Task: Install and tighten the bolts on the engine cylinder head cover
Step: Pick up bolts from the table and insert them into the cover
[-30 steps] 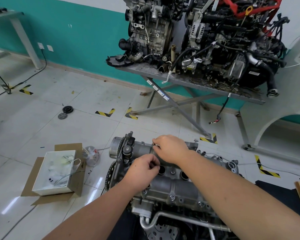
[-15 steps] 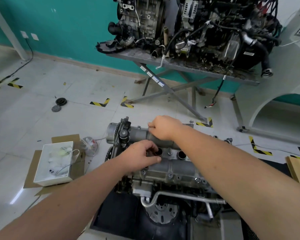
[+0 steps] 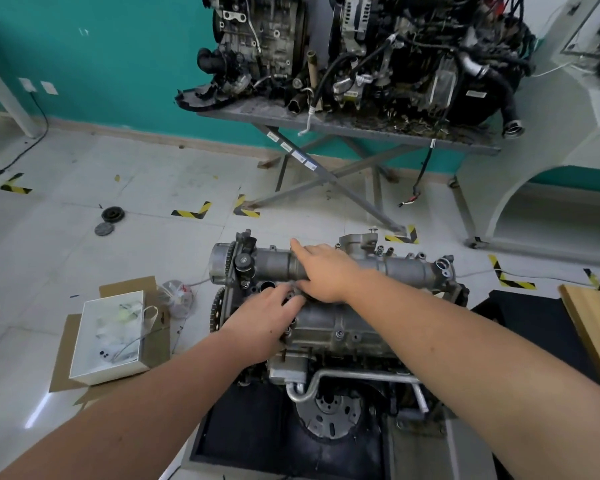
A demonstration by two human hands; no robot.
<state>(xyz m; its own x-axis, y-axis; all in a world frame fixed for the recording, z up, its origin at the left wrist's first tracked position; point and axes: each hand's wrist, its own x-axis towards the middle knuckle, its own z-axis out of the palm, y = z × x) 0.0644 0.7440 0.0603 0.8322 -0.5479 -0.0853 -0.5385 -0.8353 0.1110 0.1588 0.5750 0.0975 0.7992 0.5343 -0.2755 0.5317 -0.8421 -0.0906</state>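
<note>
The engine cylinder head cover (image 3: 340, 320), a grey cast-metal piece, sits on top of an engine (image 3: 329, 403) that stands low in the middle of the view, on a dark base over the tiled floor (image 3: 84, 244). A few bolts (image 3: 340, 333) show as small heads along its near edge. A toothed sprocket (image 3: 217, 311) hangs at the cover's left end, and a bent metal pipe (image 3: 354, 377) runs across the engine's front below it.

The left hand (image 3: 262, 329) lies on the left part of the cover with its fingers reaching toward the round wells in the top. The fingertips are blurred; I cannot tell whether this grip is released or grasping a bolt. The right hand (image 3: 321, 273) crosses over the cover's rear tube, index finger stretched out straight toward the far side, the other fingers loosely bent down to the cover near the left fingertips; whether they pinch anything is hidden, so this grip cannot be told either.

To the left on the floor, a white box (image 3: 110, 337) with small parts and a cable rests on flattened cardboard (image 3: 63, 358), a crumpled plastic bag (image 3: 177, 296) just beside it. Farther left lie two dark round discs (image 3: 108, 220). Behind, against the teal wall (image 3: 118, 57), a metal surface (image 3: 347, 124) on crossed legs carries two large dirty engines (image 3: 378, 53) with hoses and wires. A wooden board (image 3: 593, 327) shows at the right edge.
</note>
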